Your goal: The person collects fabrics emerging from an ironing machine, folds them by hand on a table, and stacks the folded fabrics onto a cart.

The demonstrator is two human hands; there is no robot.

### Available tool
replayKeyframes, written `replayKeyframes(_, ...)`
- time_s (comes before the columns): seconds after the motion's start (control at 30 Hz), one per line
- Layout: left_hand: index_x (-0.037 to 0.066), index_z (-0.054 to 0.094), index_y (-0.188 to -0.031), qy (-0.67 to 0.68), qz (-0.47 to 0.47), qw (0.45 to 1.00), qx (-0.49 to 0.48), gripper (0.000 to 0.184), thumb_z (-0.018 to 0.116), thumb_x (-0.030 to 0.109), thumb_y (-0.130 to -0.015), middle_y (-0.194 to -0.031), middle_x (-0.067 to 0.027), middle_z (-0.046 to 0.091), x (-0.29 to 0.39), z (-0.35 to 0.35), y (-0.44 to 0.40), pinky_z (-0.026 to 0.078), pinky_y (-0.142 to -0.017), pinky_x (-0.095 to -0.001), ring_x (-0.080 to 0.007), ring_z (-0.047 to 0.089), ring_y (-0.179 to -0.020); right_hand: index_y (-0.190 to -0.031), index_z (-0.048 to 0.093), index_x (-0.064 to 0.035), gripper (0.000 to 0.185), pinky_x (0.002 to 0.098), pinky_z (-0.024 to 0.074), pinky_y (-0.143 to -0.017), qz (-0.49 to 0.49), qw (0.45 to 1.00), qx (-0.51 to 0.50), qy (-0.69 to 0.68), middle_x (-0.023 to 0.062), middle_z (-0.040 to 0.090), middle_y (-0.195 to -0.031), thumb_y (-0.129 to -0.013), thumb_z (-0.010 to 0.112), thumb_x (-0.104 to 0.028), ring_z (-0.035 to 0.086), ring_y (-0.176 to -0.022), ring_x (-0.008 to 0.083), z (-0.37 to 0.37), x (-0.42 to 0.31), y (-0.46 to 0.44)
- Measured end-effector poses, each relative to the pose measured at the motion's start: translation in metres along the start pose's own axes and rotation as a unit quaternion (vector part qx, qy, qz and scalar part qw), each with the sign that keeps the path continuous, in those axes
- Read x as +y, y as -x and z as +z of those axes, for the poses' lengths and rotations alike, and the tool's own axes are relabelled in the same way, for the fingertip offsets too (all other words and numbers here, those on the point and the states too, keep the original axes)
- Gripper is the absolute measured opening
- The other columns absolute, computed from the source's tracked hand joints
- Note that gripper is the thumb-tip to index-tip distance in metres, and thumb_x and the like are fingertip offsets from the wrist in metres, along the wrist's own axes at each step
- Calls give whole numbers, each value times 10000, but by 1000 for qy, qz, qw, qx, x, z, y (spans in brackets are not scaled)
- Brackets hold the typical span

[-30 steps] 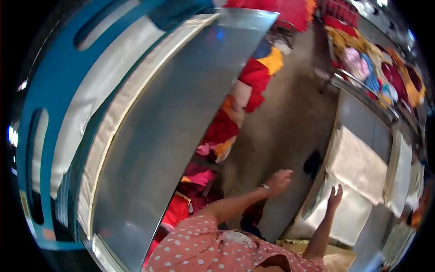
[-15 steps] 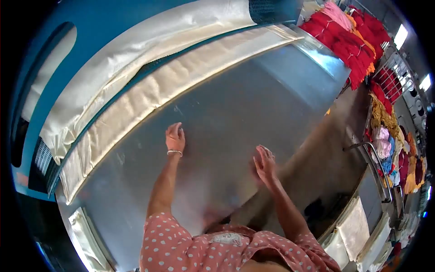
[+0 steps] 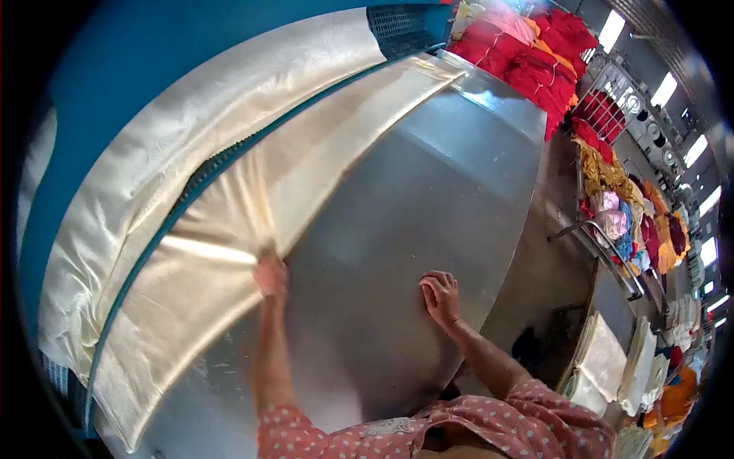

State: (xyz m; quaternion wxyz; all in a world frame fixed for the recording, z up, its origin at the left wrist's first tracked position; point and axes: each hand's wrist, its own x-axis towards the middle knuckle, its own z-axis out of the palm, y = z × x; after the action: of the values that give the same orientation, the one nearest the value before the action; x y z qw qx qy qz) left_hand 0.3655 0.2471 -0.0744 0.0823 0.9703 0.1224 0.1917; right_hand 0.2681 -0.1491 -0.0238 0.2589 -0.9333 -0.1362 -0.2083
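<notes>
My left hand (image 3: 271,277) is closed on the front edge of a cream satin cloth (image 3: 172,314). Sharp folds fan out from that grip, and the edge is drawn toward me; motion blurs the fingers. The cloth lies along the far side of a smooth metal table (image 3: 382,252), beside a blue machine (image 3: 176,53). Another stretch of satin (image 3: 145,164) rests on the machine bed beyond a narrow dark gap. Over the bare metal, to the right, my right hand (image 3: 441,297) has its fingers curled in with nothing visible in them.
Tied red cloth bundles (image 3: 508,69) are piled past the table's far right end. A metal-framed cart (image 3: 612,252) carries heaps of coloured cloth. Folded cream cloths (image 3: 600,356) lie on a low surface at the lower right. A dark floor strip runs along the table's right side.
My left hand has moved onto the satin's front edge, gripped it and drawn it toward me, wrinkling it. My right hand's fingers have curled in. The camera view has shifted.
</notes>
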Motion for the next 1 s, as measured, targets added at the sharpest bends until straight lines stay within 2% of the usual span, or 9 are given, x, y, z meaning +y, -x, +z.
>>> replayKeyframes(0.07,66,555,-1070,135,151,964,172,259,440,188,-873,-946,-116,597,23,-13,98,504,-641,-403,-289,593,-810,-888,586,-115,94,378,375,-830,3,1000,21,-15,50,571,-988,-798,573,-90,499,-967,272,8,9,0)
replayKeyframes(0.17,51,491,-1182,59,276,959,35,391,473,306,-887,-1046,-112,559,39,-48,237,485,-638,-287,-229,572,-848,-877,574,-92,112,355,431,-753,88,991,10,-98,50,570,-955,-839,573,-197,547,-898,221,8,21,-5)
replayKeyframes(0.37,27,622,-1025,128,-219,967,16,270,536,39,-769,-935,-149,633,-72,-202,388,466,-819,-409,-317,569,-930,-1136,487,-9,436,389,487,-797,411,661,-42,-626,107,562,-1075,-867,558,-344,579,-936,228,1,67,-74)
replayKeyframes(0.57,-19,552,-1092,-87,-519,849,-51,354,578,79,-752,-979,-234,583,-86,-245,421,439,-751,-443,-381,550,-921,-1096,523,-74,405,259,435,-516,364,592,95,-713,21,568,-875,-839,601,-377,521,-676,90,23,188,-155)
replayKeyframes(0.63,-53,541,-1051,-168,-437,883,33,343,591,118,-759,-979,-232,586,-91,-210,440,458,-725,-438,-367,561,-916,-1172,488,-77,498,309,461,-632,347,661,46,-664,39,553,-947,-828,609,-417,531,-792,129,-1,235,-168)
replayKeyframes(0.67,-52,546,-1031,-21,-446,891,77,324,589,120,-759,-965,-221,588,-92,-187,427,466,-731,-429,-360,562,-890,-1225,461,-77,567,352,482,-738,336,691,43,-639,57,539,-999,-820,613,-444,538,-887,166,-18,249,-178)
replayKeyframes(0.7,-17,532,-1073,-39,-424,905,-18,344,581,149,-775,-989,-168,580,-83,-179,435,468,-750,-397,-325,555,-889,-1226,460,-75,561,354,474,-748,324,717,43,-616,62,535,-1010,-821,610,-434,531,-900,172,-42,267,-193)
replayKeyframes(0.8,67,639,-886,12,-322,946,-25,316,582,-29,-590,-873,-83,589,70,-192,366,464,-829,-371,-284,531,-897,-1228,459,-68,543,360,450,-780,287,785,61,-546,76,522,-1043,-825,601,-404,510,-939,191,-107,355,-242)
replayKeyframes(1.0,195,625,-1088,101,-124,987,-14,543,583,70,-561,-1001,-40,587,227,-137,308,470,-817,-374,-288,526,-945,-1232,455,-54,509,372,402,-843,228,901,153,-334,105,496,-1109,-834,583,-344,467,-1017,228,-214,477,-373)
